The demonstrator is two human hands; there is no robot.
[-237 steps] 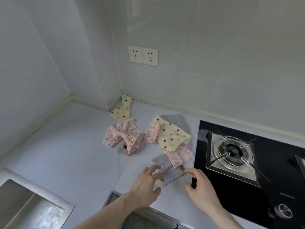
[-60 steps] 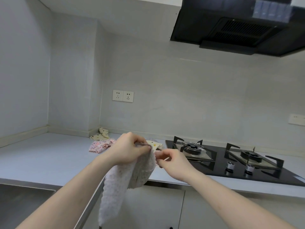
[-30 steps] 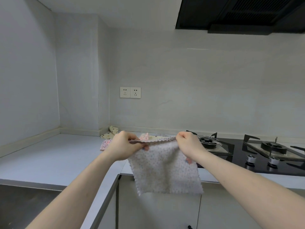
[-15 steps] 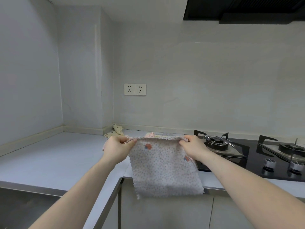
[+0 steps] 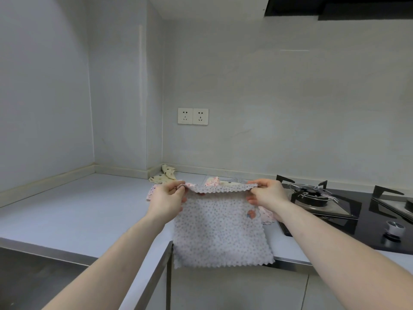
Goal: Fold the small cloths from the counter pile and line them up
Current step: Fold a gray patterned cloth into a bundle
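Over the front edge of the bench (image 5: 73, 211), a grey dotted cloth (image 5: 220, 231) hangs spread between both hands, its lower half draping below the bench lip. The left hand (image 5: 166, 201) pinches the top left corner with thumb and curled fingers; the right hand (image 5: 267, 196) pinches the top right corner the same way, the scalloped top edge sagging slightly between them. It looks thin, light and limp — it should fold wherever it is bent and hold no shape unaided, so the corners are the sound places to grip, and a flat surface will likely be needed to crease it. Behind the hands, the rest of the pile (image 5: 214, 182) lies on the bench, with a yellow spotted cloth (image 5: 163, 176) near the wall corner. To the left the bench offers broad open room for laying a row; to the right the hob (image 5: 348, 211) sits close — its raised pan supports could snag a trailing hem.
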